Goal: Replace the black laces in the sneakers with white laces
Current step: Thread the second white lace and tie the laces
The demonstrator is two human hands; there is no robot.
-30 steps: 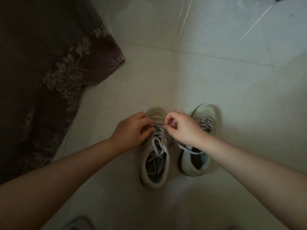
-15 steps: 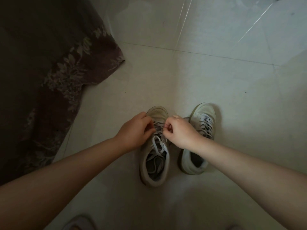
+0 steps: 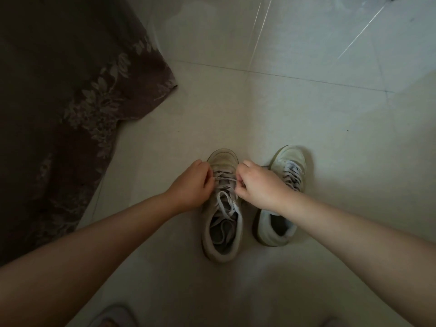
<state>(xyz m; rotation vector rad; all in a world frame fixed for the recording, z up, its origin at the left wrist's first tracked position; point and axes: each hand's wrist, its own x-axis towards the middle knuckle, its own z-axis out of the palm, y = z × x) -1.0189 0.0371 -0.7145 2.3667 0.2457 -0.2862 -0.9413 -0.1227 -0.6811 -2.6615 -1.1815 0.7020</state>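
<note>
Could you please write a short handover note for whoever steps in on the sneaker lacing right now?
Left hand and right hand each pinch the white lace at the lower eyelets of the left sneaker.
Both sneakers stand side by side on the tiled floor, toes away from the person.
Done: the left sneaker carries a white lace across its lower rows; loose lace lies over the tongue and in the opening.
Left: finish and tighten that lace. The right sneaker shows lacing with dark marks; its colour is unclear in this light, so check it.
</note>
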